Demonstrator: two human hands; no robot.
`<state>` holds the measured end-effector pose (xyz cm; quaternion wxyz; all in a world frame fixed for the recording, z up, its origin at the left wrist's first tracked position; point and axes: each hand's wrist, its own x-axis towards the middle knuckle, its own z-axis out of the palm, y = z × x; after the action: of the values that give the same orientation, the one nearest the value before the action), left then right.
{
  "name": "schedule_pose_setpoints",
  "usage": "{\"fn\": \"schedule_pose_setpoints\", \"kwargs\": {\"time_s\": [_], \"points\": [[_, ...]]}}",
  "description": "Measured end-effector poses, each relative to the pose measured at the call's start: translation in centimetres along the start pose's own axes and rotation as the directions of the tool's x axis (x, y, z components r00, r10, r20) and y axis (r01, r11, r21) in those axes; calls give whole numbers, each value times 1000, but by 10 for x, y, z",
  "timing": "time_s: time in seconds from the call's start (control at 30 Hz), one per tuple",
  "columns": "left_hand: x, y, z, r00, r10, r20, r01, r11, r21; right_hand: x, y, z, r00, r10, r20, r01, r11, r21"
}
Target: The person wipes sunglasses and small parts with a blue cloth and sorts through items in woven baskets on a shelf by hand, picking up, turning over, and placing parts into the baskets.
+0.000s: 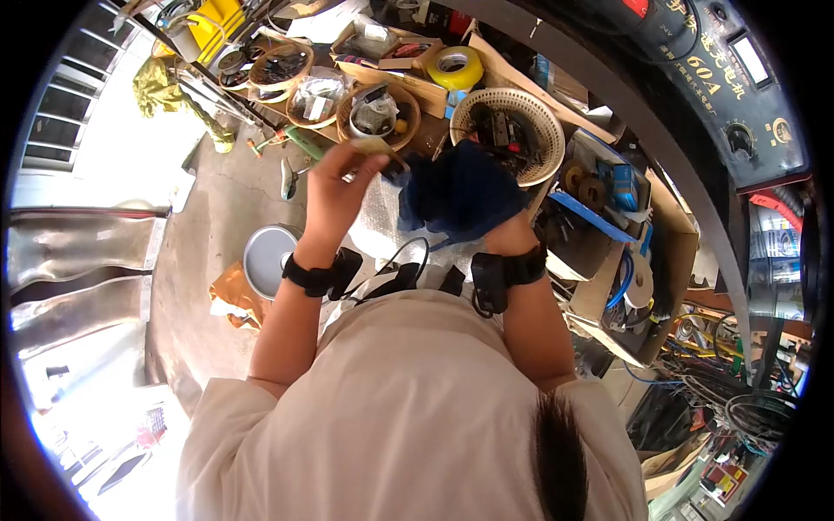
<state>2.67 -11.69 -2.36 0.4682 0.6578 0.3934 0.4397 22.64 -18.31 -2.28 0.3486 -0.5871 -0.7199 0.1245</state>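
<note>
My left hand is raised at the middle, thumb and fingers pinched together. At its fingertips is the edge of a small, thin, brownish piece, too blurred to name. A dark blue cloth bunches around my right hand and hides its fingers. The left side of the cloth comes close to the left fingertips; whether they touch, I cannot tell. Below both hands lies clear bubble wrap.
Beyond the hands stand a cream plastic basket of parts, a roll of yellow tape and several wicker baskets. Cardboard boxes of supplies are at right, under a charger. A grey bucket stands on the floor at left.
</note>
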Motion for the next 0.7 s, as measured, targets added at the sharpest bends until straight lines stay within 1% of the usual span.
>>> {"fn": "schedule_pose_setpoints", "kwargs": {"time_s": [0.03,0.07,0.13,0.17,0.2,0.23,0.27,0.3,0.37,0.4,0.43,0.47,0.5,0.57,0.67,0.7], "points": [[3,-2,-2,993,-94,-73,82,986,-147,2,4,0,997,-73,8,73,979,-192],[8,-1,-8,987,-131,-98,112,976,-185,2,5,-2,999,-25,27,30,976,-214],[13,5,-11,966,-233,-109,178,912,-371,2,2,-5,995,75,66,-55,965,-258],[14,7,-12,953,-284,-105,207,864,-460,0,5,1,993,115,-14,-115,993,24],[15,10,-10,951,-292,-101,210,850,-483,-6,12,17,981,177,-81,-144,941,306],[15,10,-8,949,-307,-65,236,834,-499,-14,21,37,958,255,-128,-141,814,563],[14,9,-7,946,-322,-27,264,817,-513,-22,30,57,928,342,-149,-105,623,775],[13,8,-5,942,-336,10,291,799,-526,-21,26,66,891,430,-144,-37,386,922],[8,11,8,937,-342,72,326,784,-529,-19,22,68,923,299,-240,-47,709,703],[6,13,13,934,-343,102,343,776,-529,1,-5,40,979,52,-196,-31,994,106],[4,14,17,924,-365,114,365,751,-550,11,-18,24,993,-115,-1,97,845,-526],[2,15,19,914,-387,127,386,725,-571,4,-6,33,929,-298,-220,183,886,-426],[1,16,21,903,-406,139,405,698,-591,6,-10,29,959,-192,-209,99,916,-388],[-1,18,25,917,-384,105,372,734,-568,13,-24,19,985,25,-170,-78,947,-313],[-2,19,25,930,-363,53,325,748,-579,9,-28,22,972,82,-220,-129,970,-208],[0,21,25,934,-355,38,308,747,-589,7,-24,28,975,33,-219,-78,977,-200]]}}
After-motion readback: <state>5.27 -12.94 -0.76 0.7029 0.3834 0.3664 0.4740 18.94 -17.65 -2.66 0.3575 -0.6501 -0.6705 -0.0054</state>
